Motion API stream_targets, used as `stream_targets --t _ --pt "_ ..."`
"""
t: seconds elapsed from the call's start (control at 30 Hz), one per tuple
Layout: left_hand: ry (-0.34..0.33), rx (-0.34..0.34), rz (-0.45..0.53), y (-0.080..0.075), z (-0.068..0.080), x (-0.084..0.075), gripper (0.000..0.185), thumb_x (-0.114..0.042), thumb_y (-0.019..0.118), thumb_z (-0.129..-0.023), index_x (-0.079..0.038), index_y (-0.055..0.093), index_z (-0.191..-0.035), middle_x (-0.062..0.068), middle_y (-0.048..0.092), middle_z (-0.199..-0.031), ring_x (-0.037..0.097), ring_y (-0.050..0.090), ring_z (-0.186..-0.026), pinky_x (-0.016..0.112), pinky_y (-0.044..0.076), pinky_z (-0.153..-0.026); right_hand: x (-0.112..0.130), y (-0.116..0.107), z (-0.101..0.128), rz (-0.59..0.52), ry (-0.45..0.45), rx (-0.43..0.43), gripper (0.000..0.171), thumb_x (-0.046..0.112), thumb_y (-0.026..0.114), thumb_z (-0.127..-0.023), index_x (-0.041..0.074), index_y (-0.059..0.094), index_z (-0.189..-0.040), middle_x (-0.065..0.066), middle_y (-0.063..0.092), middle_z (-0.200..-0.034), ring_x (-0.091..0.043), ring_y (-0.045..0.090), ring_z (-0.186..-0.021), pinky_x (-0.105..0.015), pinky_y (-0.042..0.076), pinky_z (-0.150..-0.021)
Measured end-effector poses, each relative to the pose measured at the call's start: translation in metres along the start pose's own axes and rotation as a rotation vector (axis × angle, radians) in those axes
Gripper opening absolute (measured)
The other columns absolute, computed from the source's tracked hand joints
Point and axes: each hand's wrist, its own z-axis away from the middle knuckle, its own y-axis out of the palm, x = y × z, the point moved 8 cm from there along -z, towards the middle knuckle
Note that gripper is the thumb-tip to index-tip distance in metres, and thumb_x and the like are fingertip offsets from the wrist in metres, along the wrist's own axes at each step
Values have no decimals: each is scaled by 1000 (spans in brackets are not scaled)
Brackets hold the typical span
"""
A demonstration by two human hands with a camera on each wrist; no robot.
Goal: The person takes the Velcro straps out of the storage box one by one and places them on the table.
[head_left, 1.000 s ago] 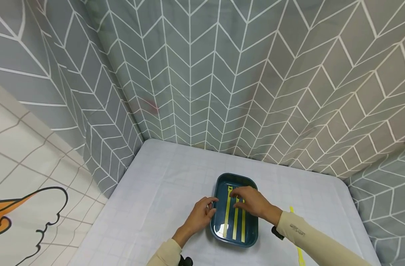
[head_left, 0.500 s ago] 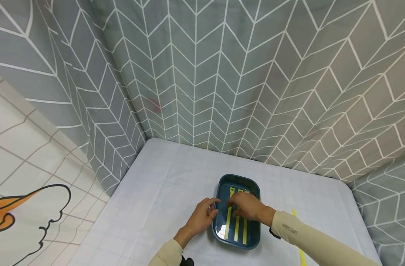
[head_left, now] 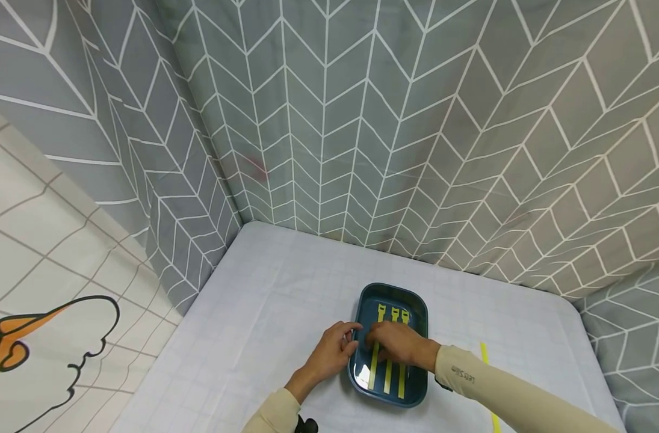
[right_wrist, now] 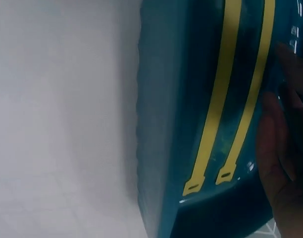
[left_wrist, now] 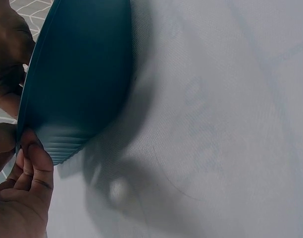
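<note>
"Shifted the right hand lower and leftward since the earlier frame, down into the glossy dark teal rounded rectangular tray."

"Holding anything?"

"Cannot tell, with the grip hidden over the leftmost of three flat yellow slotted strips."

"And with the left hand?"

"Pinching the tray's left rim."

"Where to look for the strips?"

"Side by side inside the tray, lower centre of the head view. Also one more yellow strip on the white counter, lower right, partly behind the beige sleeve."

"Guess at handling?"

"Probably light, thin and bendy, awkward to lift from a slick surface. Best taken by an edge or slotted tab. As for the tray, likely stiff; best steadied by the rim."
</note>
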Motion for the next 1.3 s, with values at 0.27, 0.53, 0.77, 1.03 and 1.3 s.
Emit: stream_targets --t 0.27,0.53,0.77,1.03,1.3 --pt "-4 -3 15 -1 1 2 30 -4 62 -97 -4 62 -127 -3 49 -88 -1 43 -68 17 42 -63 -1 15 -3 26 -5 54 21 14 83 -82 17 77 -102 2 70 -105 -9 67 -95 -31 58 -83" --pt "26 -2 5 -1 0 -3 30 -4 62 -97 -2 62 -127 -2 50 -87 -1 42 -69 16 41 -64 -1 19 -3 30 0 41 21 13 83 -81 19 77 -100 2 70 -110 -9 66 -97 -34 58 -86" --pt "6 0 11 -2 0 -2 31 -6 63 -97 -4 61 -127 -2 50 -88 0 44 -71 16 42 -64 3 20 -4 57 -27 32 18 10 82 -82 19 76 -96 4 68 -103 -5 64 -90 -30 58 -81" --pt "-8 12 17 -1 2 -1 31 -7 63 -98 -6 61 -128 -3 49 -89 1 45 -73 17 43 -64 4 23 -6 36 -42 47 14 11 76 -88 19 76 -99 5 68 -102 -4 61 -89 -25 56 -82" --pt "24 -6 -7 -1 0 -3 31 -5 63 -96 -4 62 -127 -3 50 -87 -1 44 -70 16 42 -63 7 17 -6 84 -91 22 9 15 70 -94 19 75 -100 6 69 -98 0 58 -84 -23 56 -80"
